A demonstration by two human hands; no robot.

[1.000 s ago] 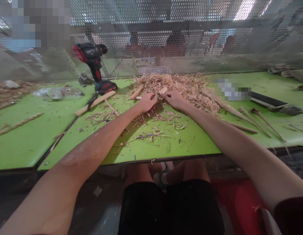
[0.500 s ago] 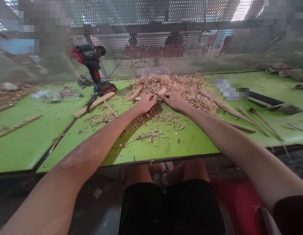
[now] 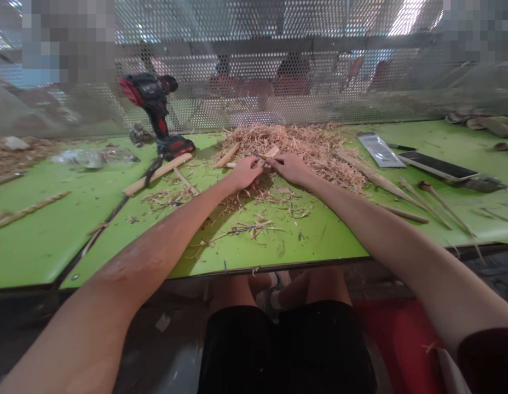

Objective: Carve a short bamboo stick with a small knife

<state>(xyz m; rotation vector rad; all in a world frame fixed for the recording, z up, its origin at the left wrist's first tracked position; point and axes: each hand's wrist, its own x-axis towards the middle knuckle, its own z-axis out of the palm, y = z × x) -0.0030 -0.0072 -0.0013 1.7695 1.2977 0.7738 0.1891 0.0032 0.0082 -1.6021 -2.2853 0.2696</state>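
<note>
Both my hands meet at the near edge of a heap of wood shavings (image 3: 303, 145) on the green table (image 3: 254, 246). My left hand (image 3: 246, 172) is closed round a short wooden stick (image 3: 271, 153). My right hand (image 3: 292, 167) is closed too, gripping a thin dark blade or tool (image 3: 259, 156) whose tip points left over the stick. What lies under the palms is hidden.
A red and black cordless drill (image 3: 157, 112) stands at the back left beside a long wooden stick (image 3: 157, 174). Carved sticks (image 3: 402, 194), a phone (image 3: 437, 166) and a flat packet (image 3: 380, 150) lie to the right. A perforated metal screen (image 3: 278, 71) closes off the back.
Both hands stay at the same spot by the shavings, with only slight shifts. The thin tool now shows between them over the stick.
</note>
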